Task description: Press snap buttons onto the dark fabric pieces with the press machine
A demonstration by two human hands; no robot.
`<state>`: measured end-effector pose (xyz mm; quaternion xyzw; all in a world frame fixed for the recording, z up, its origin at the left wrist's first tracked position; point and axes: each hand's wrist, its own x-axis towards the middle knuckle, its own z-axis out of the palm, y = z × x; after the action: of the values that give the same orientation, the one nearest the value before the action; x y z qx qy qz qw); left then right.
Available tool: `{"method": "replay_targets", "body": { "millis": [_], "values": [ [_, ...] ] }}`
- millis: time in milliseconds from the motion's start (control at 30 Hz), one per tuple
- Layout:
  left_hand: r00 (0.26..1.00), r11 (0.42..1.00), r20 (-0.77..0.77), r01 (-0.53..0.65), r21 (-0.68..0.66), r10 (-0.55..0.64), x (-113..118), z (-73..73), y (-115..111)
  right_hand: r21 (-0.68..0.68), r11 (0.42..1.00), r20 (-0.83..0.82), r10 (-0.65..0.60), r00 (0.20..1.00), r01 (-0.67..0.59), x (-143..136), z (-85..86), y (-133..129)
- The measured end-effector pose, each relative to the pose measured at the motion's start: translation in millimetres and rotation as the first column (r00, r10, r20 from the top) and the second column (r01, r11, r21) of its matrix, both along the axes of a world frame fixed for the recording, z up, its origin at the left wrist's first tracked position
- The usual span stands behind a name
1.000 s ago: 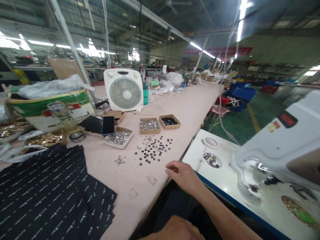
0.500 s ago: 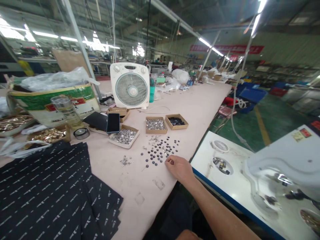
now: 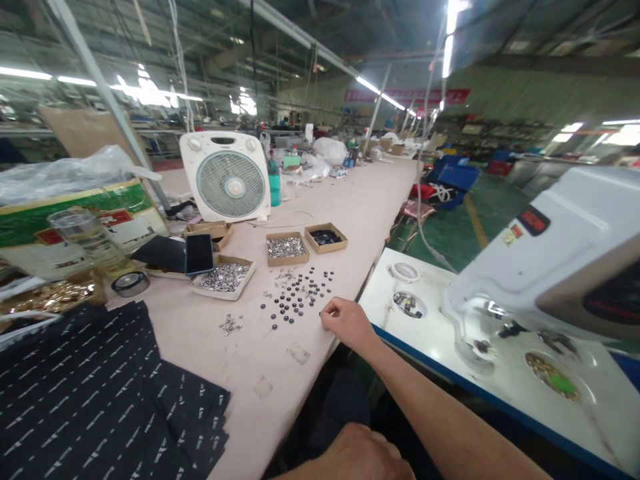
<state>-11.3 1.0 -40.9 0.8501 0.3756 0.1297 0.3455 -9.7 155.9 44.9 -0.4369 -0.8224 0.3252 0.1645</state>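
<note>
My right hand (image 3: 347,323) is over the near edge of the pink table (image 3: 260,413), its thumb and index finger pinched on a small dark button. Just left of it, several dark round buttons (image 3: 285,308) lie spread out with small silvery pieces (image 3: 231,325) nearby. My left hand (image 3: 363,453) is low at the bottom edge, in front of my lap, with its fingers curled; what it may hold is hidden. Cardboard trays hold silvery parts (image 3: 285,247) and dark parts (image 3: 325,237) behind the buttons.
Black printed fabric (image 3: 100,400) covers the table's left side. A box fan (image 3: 233,180), a phone (image 3: 199,254) and a glass jar (image 3: 90,240) stand or lie farther back. On the right is a white machine (image 3: 540,267) on its own table.
The view has turned to the right, showing more of the machine. My right hand has moved away from the spread buttons. More of my left hand has come into view at the bottom.
</note>
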Motion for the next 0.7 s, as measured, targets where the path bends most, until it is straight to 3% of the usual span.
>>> {"method": "replay_targets", "body": {
  "millis": [67,167,333,500,600,700],
  "values": [
    [1.000,0.999,-0.011,-0.008,0.031,0.009,0,-1.6,-4,-0.076,0.997,-0.037,-0.008,0.999,0.006,31,7.3,-12],
    [0.998,0.988,0.010,-0.060,0.142,0.059,-3,7.9,-18,-0.251,0.968,-0.102,-0.058,0.993,0.031,92,7.2,-44],
    [1.000,0.963,-0.015,-0.002,0.270,0.006,-5,30.8,-37,-0.427,0.891,-0.116,-0.221,0.969,0.152,182,-19.6,-125],
    [0.995,0.912,-0.026,0.097,0.397,-0.095,5,37.3,-52,-0.489,0.833,-0.185,-0.390,0.902,0.260,217,-36.1,-190],
    [0.993,0.890,0.015,0.097,0.445,-0.116,10,39.7,-61,-0.488,0.816,-0.225,-0.459,0.859,0.309,227,-34.7,-210],
    [0.994,0.877,0.069,0.047,0.478,-0.090,12,43.5,-70,-0.408,0.848,-0.241,-0.457,0.856,0.338,235,-31.2,-221]
  ]
}}
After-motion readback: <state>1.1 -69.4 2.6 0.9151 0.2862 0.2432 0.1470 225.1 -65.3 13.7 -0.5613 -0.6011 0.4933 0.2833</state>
